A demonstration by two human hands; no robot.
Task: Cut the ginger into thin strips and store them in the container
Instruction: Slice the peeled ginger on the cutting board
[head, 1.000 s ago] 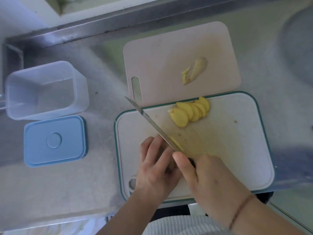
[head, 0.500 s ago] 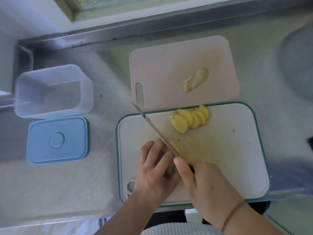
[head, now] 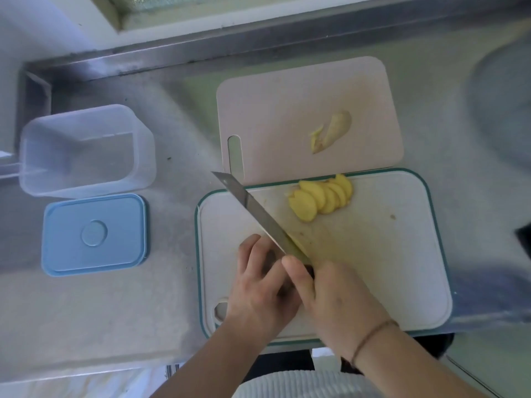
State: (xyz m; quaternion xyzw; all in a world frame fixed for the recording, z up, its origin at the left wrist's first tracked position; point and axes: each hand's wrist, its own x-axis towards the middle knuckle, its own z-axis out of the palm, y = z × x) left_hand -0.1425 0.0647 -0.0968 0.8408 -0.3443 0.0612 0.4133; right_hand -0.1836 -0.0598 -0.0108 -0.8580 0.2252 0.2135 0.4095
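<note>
bare counter (head: 178, 156) between open container (head: 86, 150) and boards (head: 402, 254)

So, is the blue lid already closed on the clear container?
No, the blue lid lies flat on the counter beside the open, empty clear container.

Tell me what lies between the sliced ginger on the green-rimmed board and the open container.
Only the knife crosses that path, its blade slanting over the board's left part, held by the right hand. Otherwise bare counter separates the ginger slices from the lidless container.
</note>
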